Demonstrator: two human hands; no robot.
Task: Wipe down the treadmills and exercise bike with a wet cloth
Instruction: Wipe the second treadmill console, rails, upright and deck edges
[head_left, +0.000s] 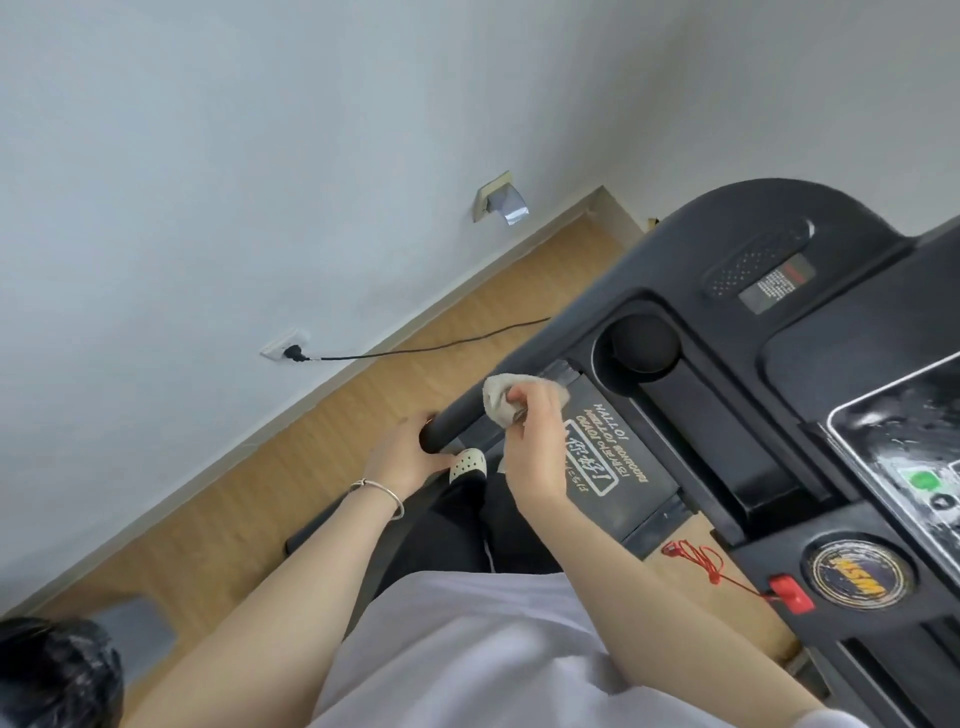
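My right hand (535, 441) grasps the cloth (498, 400), bunched and pressed on top of the treadmill's handrail (457, 420). My left hand (408, 457) is wrapped around that handrail's near tip. A cup holder (644, 343) sits just past the handrail's far end.

The treadmill console (727, 249) is matt black plastic, and its screen (904, 441) is glossy and streaked. The handlebar (457, 421) looks smooth and matt black. The cloth (498, 402) is pale, soft, nubby fabric. The floor (363, 441) is wood-grained with a low sheen, the wall (260, 156) matt paint. A thin bracelet (382, 491) is shiny metal.
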